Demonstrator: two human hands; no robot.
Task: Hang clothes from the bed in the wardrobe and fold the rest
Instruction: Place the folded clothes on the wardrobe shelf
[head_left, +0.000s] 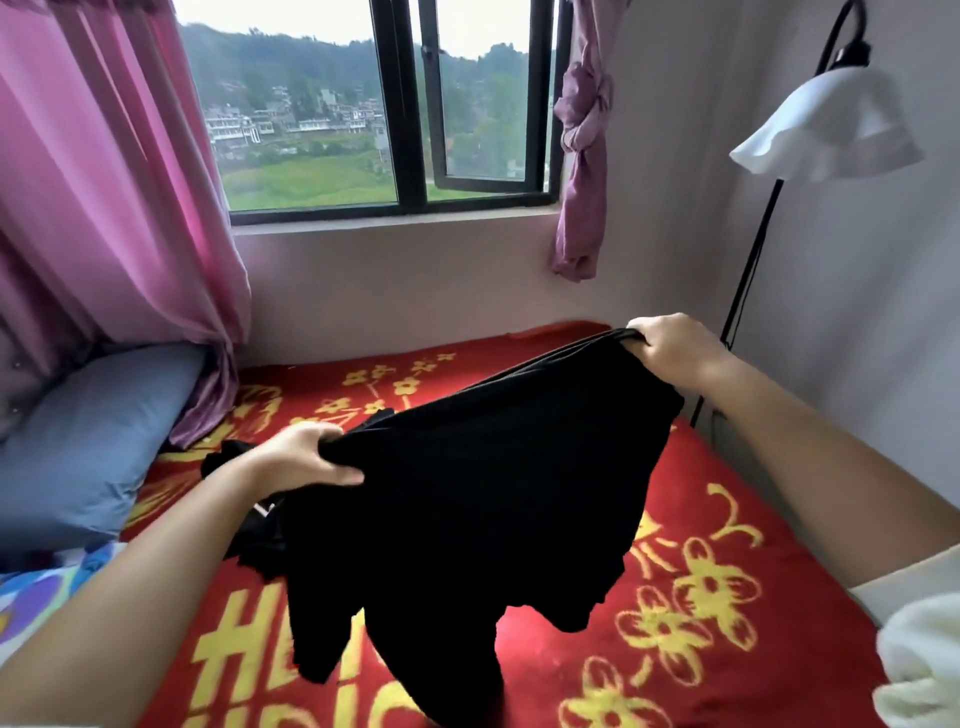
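Red fleecy bedspread (727, 493) — limp black garment (467, 519) above

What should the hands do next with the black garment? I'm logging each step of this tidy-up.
Probably lower it flat onto the red blanket to fold it. The left hand and right hand each grip an edge of the black garment, holding it spread above the bed with its lower part dangling. No hanger or wardrobe is in view, so folding looks nearer than hanging.
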